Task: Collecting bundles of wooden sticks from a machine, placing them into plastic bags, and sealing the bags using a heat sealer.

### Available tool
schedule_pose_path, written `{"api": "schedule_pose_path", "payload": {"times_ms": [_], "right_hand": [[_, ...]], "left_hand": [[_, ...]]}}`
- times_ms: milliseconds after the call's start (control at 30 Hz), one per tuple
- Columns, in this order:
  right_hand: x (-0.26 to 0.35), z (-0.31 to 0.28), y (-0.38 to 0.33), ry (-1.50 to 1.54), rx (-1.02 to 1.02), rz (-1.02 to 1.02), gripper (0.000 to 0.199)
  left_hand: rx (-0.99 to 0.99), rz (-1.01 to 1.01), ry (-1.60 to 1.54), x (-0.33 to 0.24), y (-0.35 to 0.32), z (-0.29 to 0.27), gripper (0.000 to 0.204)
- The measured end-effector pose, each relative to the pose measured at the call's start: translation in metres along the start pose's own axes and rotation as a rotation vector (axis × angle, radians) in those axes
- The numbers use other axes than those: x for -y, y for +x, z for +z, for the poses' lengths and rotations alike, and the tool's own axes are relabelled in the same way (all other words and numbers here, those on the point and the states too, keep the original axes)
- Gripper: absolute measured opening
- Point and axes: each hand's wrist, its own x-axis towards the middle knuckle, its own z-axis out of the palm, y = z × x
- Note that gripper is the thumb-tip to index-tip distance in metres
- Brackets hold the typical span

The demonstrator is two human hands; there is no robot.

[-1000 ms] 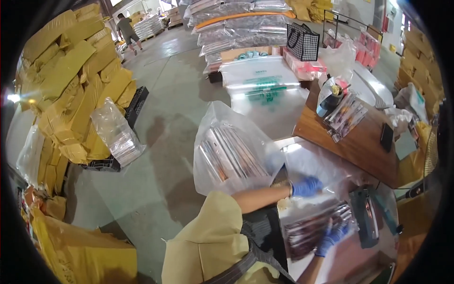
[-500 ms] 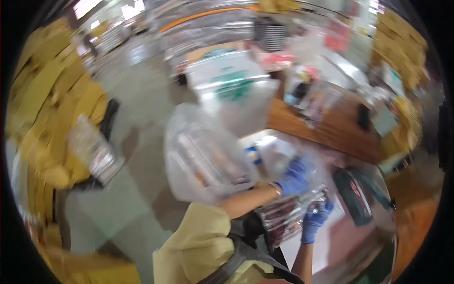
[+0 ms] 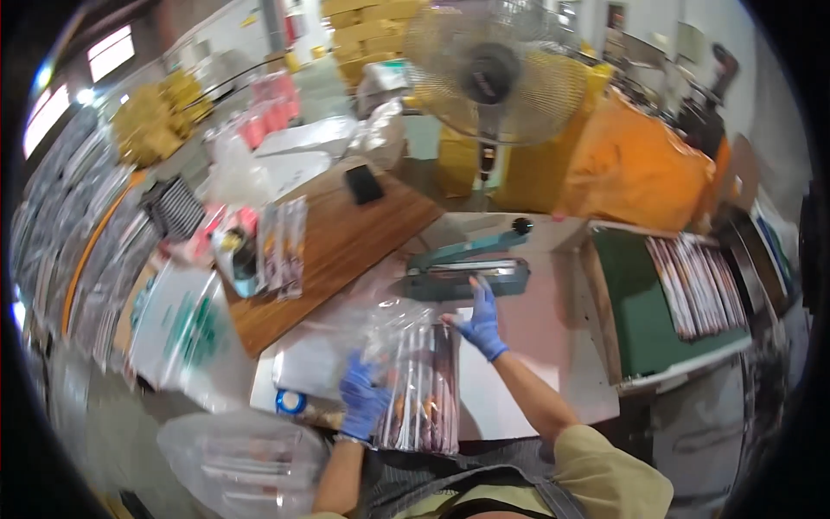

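While both blue-gloved hands work, left hand (image 3: 363,400) fingers clenched on the clear plastic bag of striped packets (image 3: 421,381) just before the teal heat sealer (image 3: 467,275), right hand (image 3: 481,318) fingers pinching the bag's top edge beside the sealer.

I see both hands in blue gloves: the left hand (image 3: 363,400) and the right hand (image 3: 481,318). Between them is a clear plastic bag (image 3: 419,381) showing narrow packets striped in dark red, white and brown. The heat sealer (image 3: 467,270) is teal green with a black knob. The worktop (image 3: 553,329) looks pale pinkish white, beside a brown wooden board (image 3: 346,242). A tape roll (image 3: 291,402) is bright blue. The tray (image 3: 640,311) is dark green inside. My sleeves are mustard yellow, the apron grey.
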Motion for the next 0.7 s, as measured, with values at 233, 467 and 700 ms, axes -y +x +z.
{"api": "schedule_pose_path", "payload": {"times_ms": [233,467,700], "right_hand": [[-0.015,-0.129,-0.164,-0.382,0.462,0.034,0.038],[-0.051,-0.197,-0.201,-0.617,0.341,0.245,0.036],[-0.053,-0.199,-0.211,-0.652,0.221,0.224,0.035]], "left_hand": [[0.606,0.518,0.489,-0.022,-0.034,0.112,0.072],[0.731,0.366,0.352,0.032,0.026,0.166,0.095],[-0.094,0.047,0.393,0.045,0.093,0.279,0.095]]}}
